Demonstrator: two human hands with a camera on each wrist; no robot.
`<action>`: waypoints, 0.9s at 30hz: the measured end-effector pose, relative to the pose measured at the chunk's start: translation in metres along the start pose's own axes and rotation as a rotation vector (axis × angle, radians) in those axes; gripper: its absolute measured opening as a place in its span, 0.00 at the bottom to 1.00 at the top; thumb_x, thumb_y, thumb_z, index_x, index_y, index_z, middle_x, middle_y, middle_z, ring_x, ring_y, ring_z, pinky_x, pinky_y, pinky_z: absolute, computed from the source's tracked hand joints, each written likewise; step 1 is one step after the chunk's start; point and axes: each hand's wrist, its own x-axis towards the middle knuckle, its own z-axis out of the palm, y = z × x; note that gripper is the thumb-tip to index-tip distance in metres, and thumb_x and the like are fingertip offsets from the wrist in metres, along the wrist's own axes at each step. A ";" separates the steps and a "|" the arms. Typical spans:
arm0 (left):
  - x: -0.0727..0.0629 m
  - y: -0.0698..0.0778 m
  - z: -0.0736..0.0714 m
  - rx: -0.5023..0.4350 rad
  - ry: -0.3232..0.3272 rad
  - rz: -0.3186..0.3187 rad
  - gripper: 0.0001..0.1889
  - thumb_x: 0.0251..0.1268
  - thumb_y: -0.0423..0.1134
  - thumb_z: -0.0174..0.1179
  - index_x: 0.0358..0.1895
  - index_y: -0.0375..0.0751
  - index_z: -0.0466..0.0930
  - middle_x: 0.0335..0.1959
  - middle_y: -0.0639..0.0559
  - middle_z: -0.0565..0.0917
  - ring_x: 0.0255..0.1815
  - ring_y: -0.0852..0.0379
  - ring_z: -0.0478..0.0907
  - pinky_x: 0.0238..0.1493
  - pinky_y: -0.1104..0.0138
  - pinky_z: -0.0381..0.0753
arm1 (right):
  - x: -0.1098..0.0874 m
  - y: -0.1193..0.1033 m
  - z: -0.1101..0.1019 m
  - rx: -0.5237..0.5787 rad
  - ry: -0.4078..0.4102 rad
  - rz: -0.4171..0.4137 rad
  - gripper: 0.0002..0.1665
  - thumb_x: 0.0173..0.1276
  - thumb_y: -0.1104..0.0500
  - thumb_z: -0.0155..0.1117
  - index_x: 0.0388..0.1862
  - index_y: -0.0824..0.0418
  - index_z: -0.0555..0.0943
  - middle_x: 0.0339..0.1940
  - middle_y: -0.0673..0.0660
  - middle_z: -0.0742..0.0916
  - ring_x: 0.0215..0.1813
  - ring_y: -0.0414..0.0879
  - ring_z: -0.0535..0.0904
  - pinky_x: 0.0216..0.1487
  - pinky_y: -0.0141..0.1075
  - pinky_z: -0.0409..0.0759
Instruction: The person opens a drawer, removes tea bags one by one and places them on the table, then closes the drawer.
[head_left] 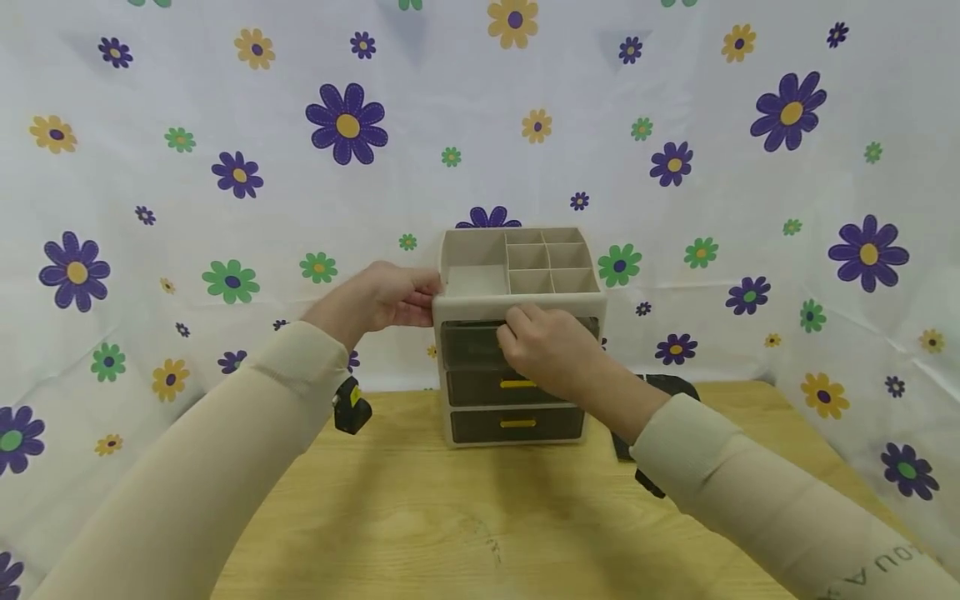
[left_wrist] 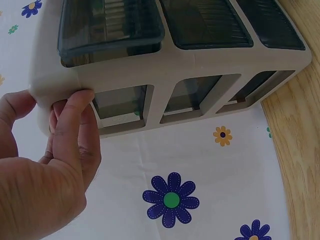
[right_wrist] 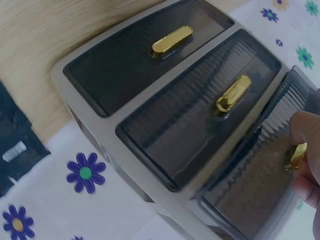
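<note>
A beige desktop drawer organizer (head_left: 521,297) stands on the table, with an open compartment tray on top and three dark see-through drawers below. My left hand (head_left: 386,298) holds its upper left corner, the thumb and fingers bent about the edge in the left wrist view. My right hand (head_left: 551,350) pinches the gold handle (right_wrist: 298,156) of the top drawer (right_wrist: 250,200). That drawer juts a little out of the frame. The middle drawer (right_wrist: 200,110) and the bottom drawer (right_wrist: 147,55) sit flush, each with its own gold handle.
The wooden table (head_left: 405,517) spreads out before the organizer. Behind and at both sides hangs a white flowered cloth (head_left: 420,192). A dark flat item (right_wrist: 17,140) lies at the organizer's right, partly hidden by the right forearm in the head view.
</note>
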 end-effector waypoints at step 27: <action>0.003 -0.002 0.001 -0.039 0.009 -0.018 0.16 0.63 0.35 0.59 0.50 0.30 0.73 0.41 0.43 0.80 0.33 0.54 0.84 0.50 0.60 0.87 | -0.013 -0.006 -0.064 0.120 -0.092 -0.208 0.06 0.65 0.63 0.71 0.40 0.62 0.85 0.32 0.54 0.85 0.33 0.43 0.81 0.34 0.30 0.86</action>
